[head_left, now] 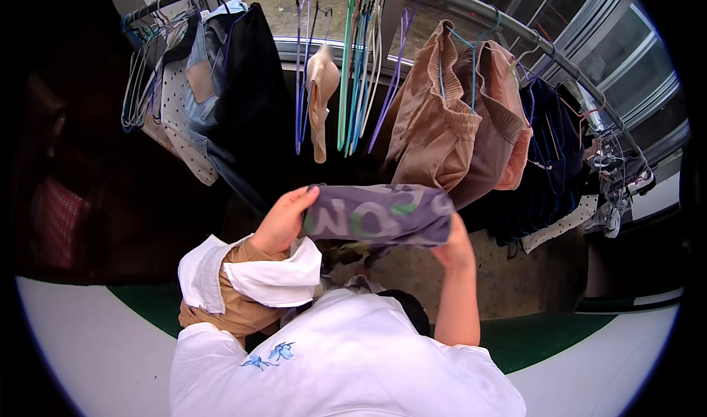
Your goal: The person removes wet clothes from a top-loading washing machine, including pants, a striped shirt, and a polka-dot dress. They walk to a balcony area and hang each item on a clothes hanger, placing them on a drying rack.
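My left hand point(281, 220) and my right hand point(454, 246) grip the two ends of a folded grey-purple garment point(379, 215) with pale and green lettering, held level at chest height. Several garments, white and tan, are draped over my left forearm point(243, 281). Straight ahead a curved metal clothes rail point(471, 5) carries hanging clothes. Tan-brown garments point(449, 122) hang just beyond the held piece.
Dark and denim clothes point(221, 86) hang at the rail's left, with a small beige item point(321, 93) and several empty coloured hangers point(361, 56) in the middle. Dark navy clothes point(549, 167) hang at the right. Windows point(611, 49) lie behind. A green-edged white floor point(96, 343) runs below.
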Demonstrator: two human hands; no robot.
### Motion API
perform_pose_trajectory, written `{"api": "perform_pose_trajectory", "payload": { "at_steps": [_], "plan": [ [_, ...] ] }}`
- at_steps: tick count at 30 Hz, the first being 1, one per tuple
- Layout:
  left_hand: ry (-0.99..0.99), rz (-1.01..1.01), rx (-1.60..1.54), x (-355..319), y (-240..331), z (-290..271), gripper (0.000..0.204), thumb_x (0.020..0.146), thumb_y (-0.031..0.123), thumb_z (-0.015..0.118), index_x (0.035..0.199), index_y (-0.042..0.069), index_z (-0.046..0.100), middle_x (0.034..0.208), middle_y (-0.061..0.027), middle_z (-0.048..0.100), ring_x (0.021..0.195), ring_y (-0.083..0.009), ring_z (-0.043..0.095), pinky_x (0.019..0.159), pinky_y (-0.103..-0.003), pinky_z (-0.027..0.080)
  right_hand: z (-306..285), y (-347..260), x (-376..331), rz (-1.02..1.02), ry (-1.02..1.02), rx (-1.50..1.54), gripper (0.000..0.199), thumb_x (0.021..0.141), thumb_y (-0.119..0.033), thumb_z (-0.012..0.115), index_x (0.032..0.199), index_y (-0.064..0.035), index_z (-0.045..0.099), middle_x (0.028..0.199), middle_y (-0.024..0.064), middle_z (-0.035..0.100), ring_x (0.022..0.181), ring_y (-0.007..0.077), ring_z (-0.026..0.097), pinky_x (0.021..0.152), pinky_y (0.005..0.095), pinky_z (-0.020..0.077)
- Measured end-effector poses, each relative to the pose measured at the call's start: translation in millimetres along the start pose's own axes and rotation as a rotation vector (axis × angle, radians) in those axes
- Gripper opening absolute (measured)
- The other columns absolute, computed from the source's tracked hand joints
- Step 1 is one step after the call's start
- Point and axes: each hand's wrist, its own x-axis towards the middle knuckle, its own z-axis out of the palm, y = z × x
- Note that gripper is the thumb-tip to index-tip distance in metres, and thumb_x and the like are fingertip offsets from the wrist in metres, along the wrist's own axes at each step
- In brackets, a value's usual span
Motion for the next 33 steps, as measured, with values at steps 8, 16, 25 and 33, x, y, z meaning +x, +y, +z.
{"api": "perform_pose_trajectory", "payload": {
  "at_steps": [8,16,25,33],
  "plan": [
    [-0.019,0.141,-0.031,-5.4,3.6,5.9,0.032,0.105,0.024,0.045,0.115,0.001,0.063,0.107,-0.0023,0.068,0.095,-0.0085,0.062,0.086,-0.024,0.048,-9.7,-80.9,-32.8,-0.575,0.761,-0.851,0.014,0.085,0.004,0.048,0.09,-0.001,0.06,0.086,0.0026,0.061,0.073,0.0086,0.056,0.067,0.0217,0.0444],
    [-0.323,0.226,0.305,-3.6,2.0,22.4,0.034,0.103,0.021,0.042,0.111,-0.007,0.06,0.114,-0.0042,0.044,0.105,-0.0124,0.044,0.094,-0.025,0.036,85.3,20.0,23.8,0.198,0.042,-0.652,0.028,0.096,-0.018,0.061,0.117,0.0003,0.061,0.084,0.0016,0.062,0.08,0.0092,0.058,0.073,0.0241,0.0464],
    [-0.317,0.326,0.271,-14.5,4.0,-8.5,0.046,0.096,0.03,0.042,0.117,-0.006,0.062,0.123,-0.0057,0.044,0.114,-0.015,0.047,0.098,-0.027,0.038,136.1,6.4,49.2,0.017,-0.121,-0.727,0.033,0.097,-0.016,0.061,0.123,-0.0006,0.048,0.112,0.0065,0.057,0.104,0.0117,0.054,0.089,0.0273,0.0453],
    [-0.054,0.195,0.186,-18.0,8.3,-26.0,0.03,0.094,0.02,0.061,0.113,-0.003,0.064,0.117,-0.0056,0.054,0.107,-0.0125,0.056,0.086,-0.028,0.048,154.0,-14.6,44.4,-0.123,-0.065,-1.089,0.017,0.089,-0.008,0.065,0.098,0.0063,0.064,0.078,0.009,0.056,0.068,0.0151,0.054,0.063,0.0279,0.0435]
  ]
}}
